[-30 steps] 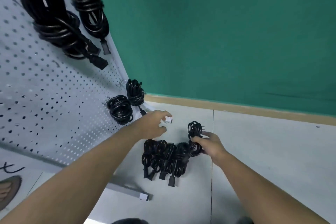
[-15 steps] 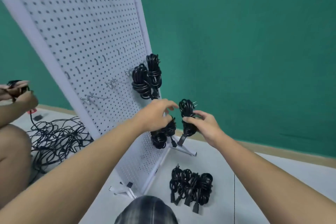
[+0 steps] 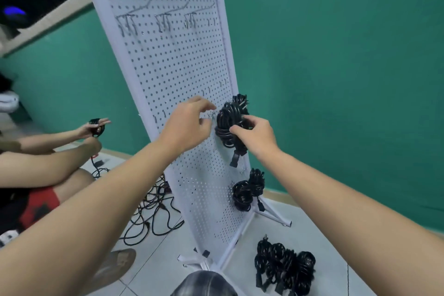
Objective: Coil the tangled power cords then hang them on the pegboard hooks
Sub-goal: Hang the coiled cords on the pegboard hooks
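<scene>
Head: right grip [image 3: 254,134] clasps cord [image 3: 228,120], left grip [image 3: 189,122] released, at pegboard [image 3: 173,60], green wall [image 3: 336,79].

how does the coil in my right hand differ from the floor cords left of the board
The held coil, in the right hand, is wound tight; the loose cords sprawl tangled. The held coil is up at the pegboard; the loose cords lie on the floor. Both are black.
</scene>
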